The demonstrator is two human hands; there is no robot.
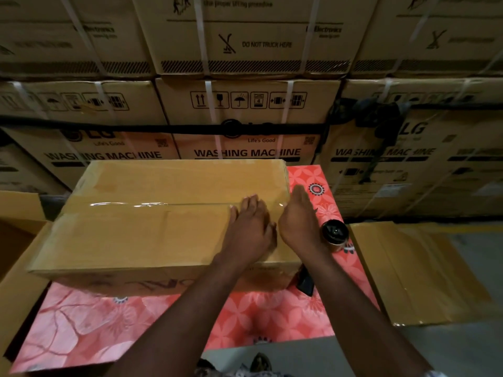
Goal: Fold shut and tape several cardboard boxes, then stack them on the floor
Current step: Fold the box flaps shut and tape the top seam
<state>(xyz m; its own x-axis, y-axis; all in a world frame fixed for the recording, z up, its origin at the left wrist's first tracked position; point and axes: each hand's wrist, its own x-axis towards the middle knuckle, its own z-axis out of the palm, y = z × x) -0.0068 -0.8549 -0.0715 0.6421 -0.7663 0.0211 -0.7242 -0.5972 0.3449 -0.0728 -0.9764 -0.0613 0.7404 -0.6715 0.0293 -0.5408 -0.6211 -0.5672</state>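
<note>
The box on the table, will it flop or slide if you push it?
Probably stays stiff: the box has flat flaps sealed under shiny tape. It would likely slide rather than tip, being low and wide on the smooth tablecloth. Its weight can't be judged.

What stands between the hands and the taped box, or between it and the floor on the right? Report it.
Nothing separates the hands from the box: the left hand lies flat on its top, the right hand touches its right end. Rightward, a tape roll and a dark object lie on the table beside it.
</note>
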